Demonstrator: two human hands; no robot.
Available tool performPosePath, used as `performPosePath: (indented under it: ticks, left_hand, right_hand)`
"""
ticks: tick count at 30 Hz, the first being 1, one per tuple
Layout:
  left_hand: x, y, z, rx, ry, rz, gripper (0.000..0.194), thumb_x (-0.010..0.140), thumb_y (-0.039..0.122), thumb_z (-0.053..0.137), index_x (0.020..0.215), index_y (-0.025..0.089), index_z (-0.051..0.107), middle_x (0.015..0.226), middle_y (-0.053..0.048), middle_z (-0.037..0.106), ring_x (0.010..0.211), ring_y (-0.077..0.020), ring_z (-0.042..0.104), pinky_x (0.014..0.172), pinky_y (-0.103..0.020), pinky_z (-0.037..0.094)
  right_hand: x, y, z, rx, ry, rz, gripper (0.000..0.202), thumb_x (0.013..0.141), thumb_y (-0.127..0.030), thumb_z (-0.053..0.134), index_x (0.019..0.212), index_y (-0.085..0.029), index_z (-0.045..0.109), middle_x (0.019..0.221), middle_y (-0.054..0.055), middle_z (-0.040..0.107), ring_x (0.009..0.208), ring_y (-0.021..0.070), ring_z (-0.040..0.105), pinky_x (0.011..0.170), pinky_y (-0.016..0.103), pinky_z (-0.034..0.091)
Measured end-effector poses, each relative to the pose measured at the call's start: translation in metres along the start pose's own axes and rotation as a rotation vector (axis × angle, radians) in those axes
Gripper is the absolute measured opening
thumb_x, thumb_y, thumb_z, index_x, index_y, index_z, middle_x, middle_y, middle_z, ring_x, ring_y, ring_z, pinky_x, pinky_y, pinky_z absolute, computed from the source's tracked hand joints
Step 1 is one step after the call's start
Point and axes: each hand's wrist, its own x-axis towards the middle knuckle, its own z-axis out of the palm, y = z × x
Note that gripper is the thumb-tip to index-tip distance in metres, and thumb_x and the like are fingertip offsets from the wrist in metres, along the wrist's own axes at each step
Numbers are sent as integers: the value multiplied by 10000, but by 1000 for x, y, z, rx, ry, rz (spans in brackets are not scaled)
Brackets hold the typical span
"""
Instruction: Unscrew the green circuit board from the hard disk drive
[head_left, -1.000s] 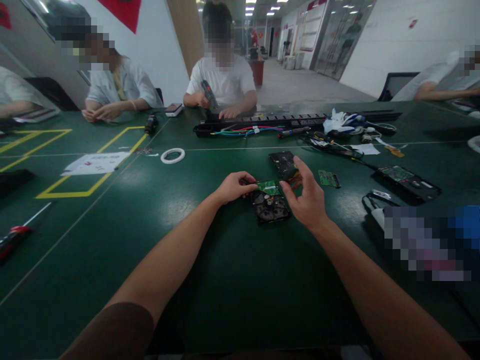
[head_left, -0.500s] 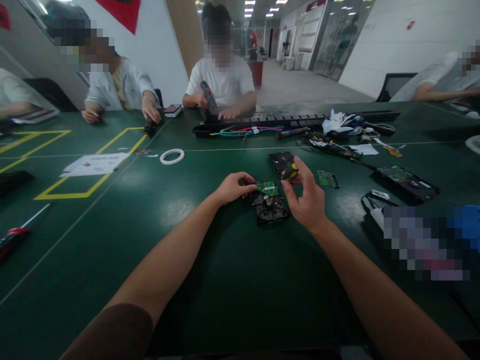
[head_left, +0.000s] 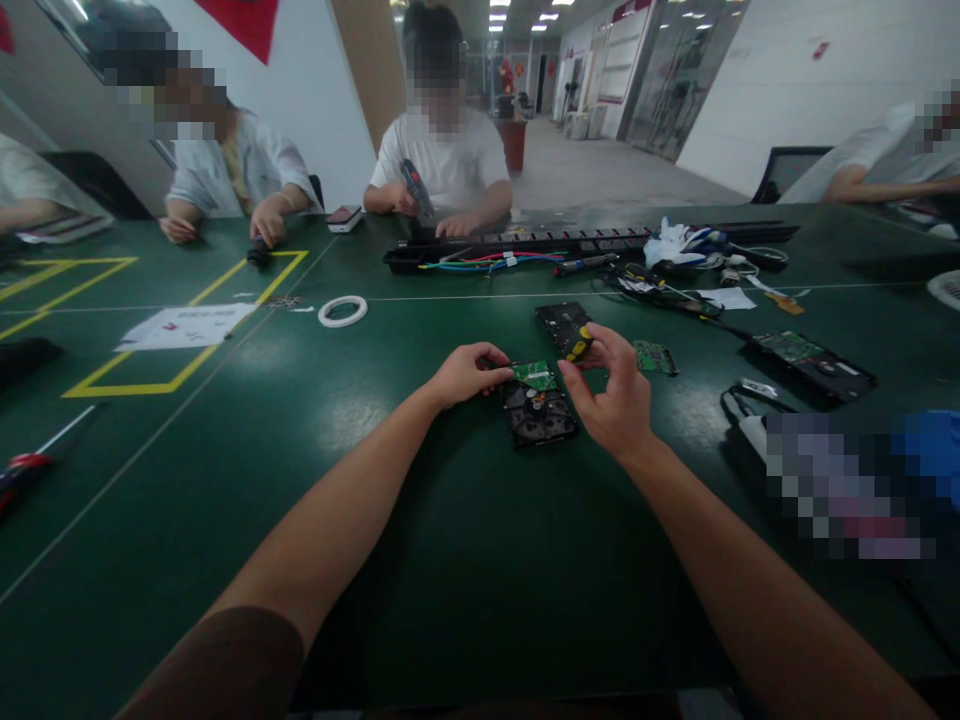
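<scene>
A hard drive (head_left: 538, 418) lies on the green table in front of me, its underside up, with a green circuit board (head_left: 534, 376) at its far end. My left hand (head_left: 474, 374) pinches the drive's far left corner beside that board. Just right of the drive, my right hand (head_left: 616, 385) grips a screwdriver (head_left: 578, 344) by its black-and-yellow handle; I cannot make out its shaft or tip. Behind the screwdriver rests a second hard drive (head_left: 556, 322), partly covered by it. A loose green circuit board (head_left: 655, 357) sits to the right of my right hand.
Another hard drive (head_left: 814, 365) with a cable lies right. A tape roll (head_left: 343, 311), paper sheet (head_left: 184, 327) and red-black screwdriver (head_left: 26, 462) are left. Across the table a long black rail (head_left: 525, 243) with wires and gloves (head_left: 686, 245) spans the back. Several people sit around.
The screwdriver handle has turned slightly in my right fingers, showing more yellow. My left hand and the drive stay put. A co-worker's hand at the far left has slid leftward with a dark tool.
</scene>
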Motion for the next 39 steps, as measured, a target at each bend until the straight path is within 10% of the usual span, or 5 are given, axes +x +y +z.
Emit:
performPosePath:
  ticks: [39]
  left_hand:
    - [3, -5, 0, 16, 0, 7, 304, 857, 347, 819, 1071, 163, 705, 861, -35, 734, 577, -104, 626, 517, -236, 513]
  right_hand:
    - [4, -1, -5, -27, 14, -38, 597, 957, -215, 615, 1519, -328, 447, 1420, 83, 634, 1061, 255, 720, 922, 453, 658]
